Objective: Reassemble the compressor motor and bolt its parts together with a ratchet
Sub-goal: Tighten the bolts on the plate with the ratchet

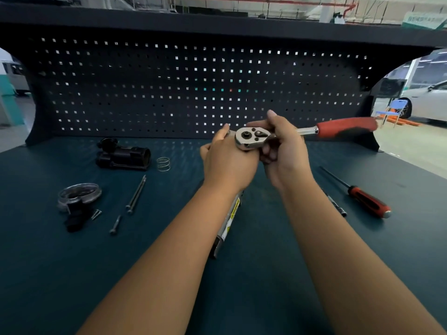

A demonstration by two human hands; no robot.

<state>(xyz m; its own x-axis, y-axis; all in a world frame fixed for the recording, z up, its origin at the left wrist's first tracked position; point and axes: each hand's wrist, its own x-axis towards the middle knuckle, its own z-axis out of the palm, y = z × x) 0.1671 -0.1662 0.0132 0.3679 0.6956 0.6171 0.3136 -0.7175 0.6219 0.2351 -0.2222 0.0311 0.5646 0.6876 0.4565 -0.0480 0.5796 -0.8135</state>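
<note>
A chrome ratchet (252, 137) with a red handle reaching to the right is held above the bench middle. My right hand (281, 151) grips its neck just behind the head. My left hand (227, 160) wraps around something under the ratchet head; what it holds is hidden by the fingers. A silver motor body (228, 218) with a yellow label lies on the bench under my left forearm. A black compressor housing (123, 154) rests at the back left, a wire spring (163, 163) beside it.
A clear cover with a black part (77, 198) lies at the left. Two long bolts (136, 194) and short screws (116, 224) lie near it. A red-handled screwdriver (358, 193) and a small dark tool (336, 205) lie right. The pegboard (169, 88) walls the back.
</note>
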